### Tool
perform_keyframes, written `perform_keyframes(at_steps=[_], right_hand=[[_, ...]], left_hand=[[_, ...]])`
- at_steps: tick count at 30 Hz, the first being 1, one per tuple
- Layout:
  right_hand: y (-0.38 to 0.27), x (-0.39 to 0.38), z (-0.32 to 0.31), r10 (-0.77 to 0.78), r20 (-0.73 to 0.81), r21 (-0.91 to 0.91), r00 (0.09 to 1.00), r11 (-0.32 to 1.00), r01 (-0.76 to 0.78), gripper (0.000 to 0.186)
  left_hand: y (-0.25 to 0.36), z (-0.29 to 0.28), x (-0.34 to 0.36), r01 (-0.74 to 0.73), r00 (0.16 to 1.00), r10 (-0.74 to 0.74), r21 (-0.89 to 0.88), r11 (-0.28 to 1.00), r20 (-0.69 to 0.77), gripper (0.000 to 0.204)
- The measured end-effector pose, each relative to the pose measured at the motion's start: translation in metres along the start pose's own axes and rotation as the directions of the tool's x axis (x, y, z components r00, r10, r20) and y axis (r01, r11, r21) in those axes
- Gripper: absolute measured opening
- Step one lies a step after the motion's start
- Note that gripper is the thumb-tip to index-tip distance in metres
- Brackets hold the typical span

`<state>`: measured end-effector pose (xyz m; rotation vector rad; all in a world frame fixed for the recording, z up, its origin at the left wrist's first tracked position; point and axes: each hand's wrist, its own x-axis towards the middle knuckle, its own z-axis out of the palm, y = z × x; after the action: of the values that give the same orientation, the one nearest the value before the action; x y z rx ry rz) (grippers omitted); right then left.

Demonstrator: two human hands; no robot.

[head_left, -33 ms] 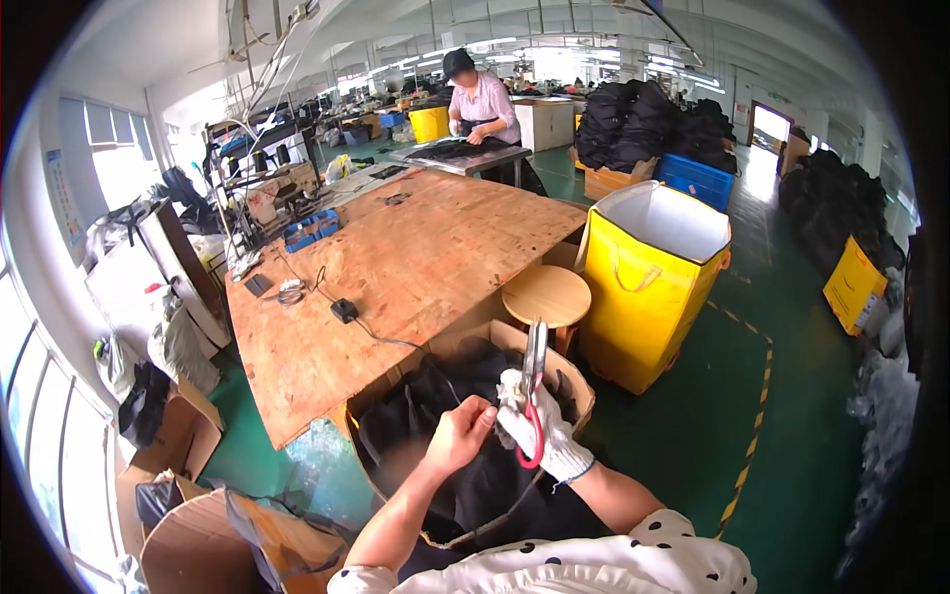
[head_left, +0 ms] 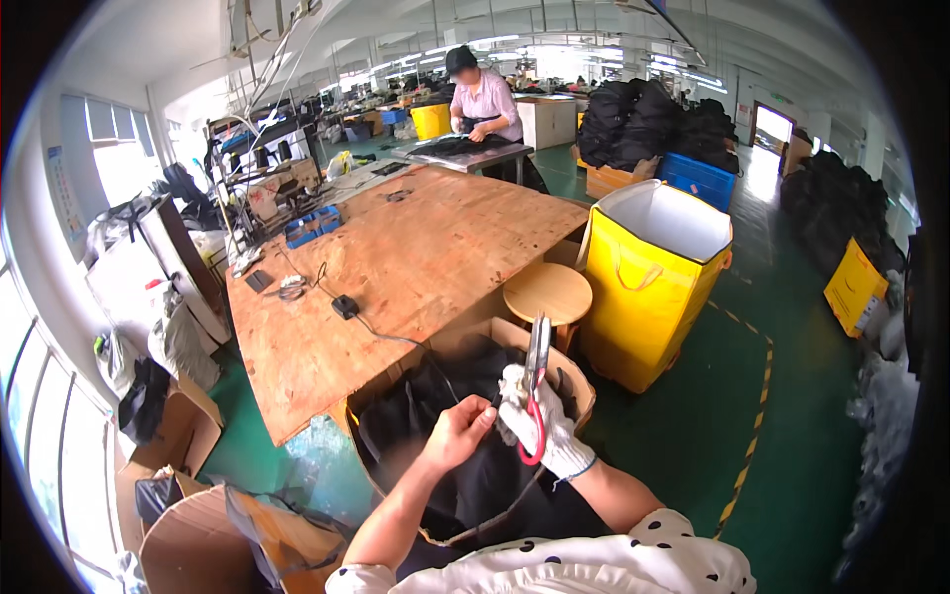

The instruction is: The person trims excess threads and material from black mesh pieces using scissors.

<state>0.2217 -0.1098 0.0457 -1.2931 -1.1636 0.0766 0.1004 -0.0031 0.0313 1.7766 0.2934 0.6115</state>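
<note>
Nothing moves: gloved right hand [head_left: 547,428] grips red-handled metal scissors [head_left: 535,381] (stiff; take handles); bare left hand [head_left: 457,432] pinches soft black fabric [head_left: 475,485].

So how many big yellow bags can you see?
3. One open yellow bag stands right of the round stool, one sits far right by the black bundles, one far back beside the other worker. Others may be hidden.

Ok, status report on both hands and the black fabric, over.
Left hand bare, gripping black fabric. Right hand, white-gloved, holds red-handled scissors, blades up. Cardboard box of dark cloth below; nothing in the way.
</note>
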Motion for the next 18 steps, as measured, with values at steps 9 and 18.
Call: perform_keyframes(at_steps=[9,18], right_hand=[[0.009,0.059,-0.033,0.245,0.563,0.785,0.79,-0.458,-0.417,0.021],[-0.014,0.059,-0.016,0.267,0.045,0.036,0.963,0.963,-0.269,0.019]], left_hand=[[0.011,-0.053,-0.029,0.128,0.964,-0.205,0.382,0.915,0.169,0.021],[-0.012,-0.059,-0.069,0.097,0.981,-0.012,0.43,0.898,-0.196,0.022]])
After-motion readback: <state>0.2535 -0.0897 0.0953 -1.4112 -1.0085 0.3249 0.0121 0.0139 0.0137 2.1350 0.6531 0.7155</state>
